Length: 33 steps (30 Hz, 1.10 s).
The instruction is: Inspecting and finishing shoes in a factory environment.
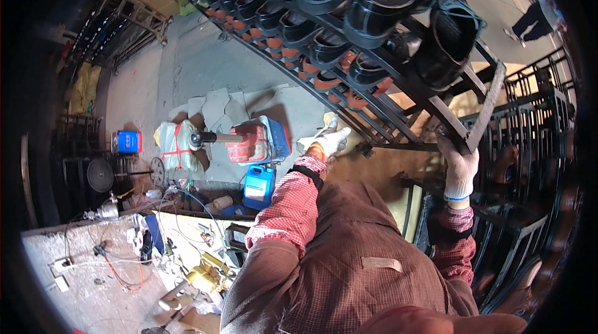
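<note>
A black metal shoe rack (488, 106) stands at a slant in front of me, its tiers lined with black shoes (389, 7). Some shoes on the lower tiers show reddish-brown soles or sides. My right hand (460, 169), in a white knit glove, is closed at the near end of the rack's frame; part of its fingers is hidden behind the bar. My left hand (333, 141), also gloved, is held out over the floor left of the rack. Its fingers are spread and nothing is in them.
More black racks (529, 109) crowd the right side. To the left are a blue jerrycan (258, 186), a red-and-blue bin (277, 138) and a wrapped white bundle (177, 144). A cluttered worktable (81, 278) fills the lower left. Another person (537, 22) is at the far right.
</note>
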Available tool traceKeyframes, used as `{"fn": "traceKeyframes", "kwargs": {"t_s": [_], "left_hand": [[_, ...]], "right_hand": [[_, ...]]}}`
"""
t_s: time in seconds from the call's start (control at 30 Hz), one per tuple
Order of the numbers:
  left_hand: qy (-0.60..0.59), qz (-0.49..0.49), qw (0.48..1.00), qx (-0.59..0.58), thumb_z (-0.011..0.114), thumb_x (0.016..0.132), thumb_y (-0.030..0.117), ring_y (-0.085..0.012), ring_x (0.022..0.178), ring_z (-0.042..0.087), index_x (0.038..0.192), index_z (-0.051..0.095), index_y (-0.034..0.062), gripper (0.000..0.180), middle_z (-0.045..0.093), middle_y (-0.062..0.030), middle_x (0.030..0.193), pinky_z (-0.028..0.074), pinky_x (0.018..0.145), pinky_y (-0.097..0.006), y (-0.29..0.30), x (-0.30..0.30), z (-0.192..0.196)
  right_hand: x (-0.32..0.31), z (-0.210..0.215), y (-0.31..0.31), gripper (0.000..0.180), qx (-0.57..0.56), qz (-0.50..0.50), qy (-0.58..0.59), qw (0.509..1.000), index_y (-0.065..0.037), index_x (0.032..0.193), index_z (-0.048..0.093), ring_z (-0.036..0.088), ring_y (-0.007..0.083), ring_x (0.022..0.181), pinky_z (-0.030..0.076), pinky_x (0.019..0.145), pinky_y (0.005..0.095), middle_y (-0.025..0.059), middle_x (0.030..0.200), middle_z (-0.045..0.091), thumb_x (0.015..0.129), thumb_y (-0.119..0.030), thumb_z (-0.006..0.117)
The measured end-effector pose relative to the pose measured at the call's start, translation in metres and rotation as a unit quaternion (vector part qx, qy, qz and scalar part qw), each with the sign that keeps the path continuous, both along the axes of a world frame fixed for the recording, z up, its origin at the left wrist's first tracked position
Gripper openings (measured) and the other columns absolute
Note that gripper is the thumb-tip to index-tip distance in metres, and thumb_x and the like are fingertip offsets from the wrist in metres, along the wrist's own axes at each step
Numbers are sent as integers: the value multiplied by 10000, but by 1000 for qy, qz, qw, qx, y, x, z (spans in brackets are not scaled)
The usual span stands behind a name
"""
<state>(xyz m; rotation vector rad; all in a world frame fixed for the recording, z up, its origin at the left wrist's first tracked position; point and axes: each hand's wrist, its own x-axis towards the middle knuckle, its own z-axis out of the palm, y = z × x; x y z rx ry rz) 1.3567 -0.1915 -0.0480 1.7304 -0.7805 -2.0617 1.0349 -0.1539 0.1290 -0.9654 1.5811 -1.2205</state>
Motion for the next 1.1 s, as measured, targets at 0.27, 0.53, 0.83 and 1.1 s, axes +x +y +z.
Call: {"fn": "traceKeyframes", "kwargs": {"t_s": [0.27, 0.53, 0.83, 1.1], "left_hand": [[27, 132, 990, 40, 663, 960, 310, -255, 856, 607, 1621, 24, 272, 919, 581, -136, 1064, 552, 676, -397, 41, 42, -20], [49, 220, 974, 31, 661, 960, 311, -252, 885, 637, 1623, 49, 254, 904, 619, -145, 1115, 552, 691, -396, 52, 68, -11], [122, 302, 944, 48, 635, 989, 263, -131, 604, 508, 1533, 318, 249, 630, 514, 4, 777, 384, 509, -278, 21, 106, -17], [217, 393, 838, -310, 584, 1015, 340, -172, 1048, 580, 1352, 528, 105, 415, 591, -4, 1280, 491, 906, -362, -131, 113, 103]], "right_hand": [[7, 1, -1, 278, 10, -19, 51, 998, -6, 1140, 685, 619, 122, 865, 496, 810, 266, 25, 986, 684, 863, -32, 678], [25, 14, 1, 347, -24, -1, 63, 998, 36, 1218, 667, 648, 203, 1049, 467, 987, 340, 99, 1150, 704, 911, -124, 642], [34, 18, -5, 315, -15, -33, 86, 996, 27, 1148, 703, 624, 181, 984, 462, 938, 323, 67, 1072, 708, 913, -181, 689], [38, 10, -6, 468, -86, -95, 75, 989, 19, 1337, 568, 607, 193, 1121, 445, 1024, 335, 107, 1241, 643, 896, -109, 655]]}}
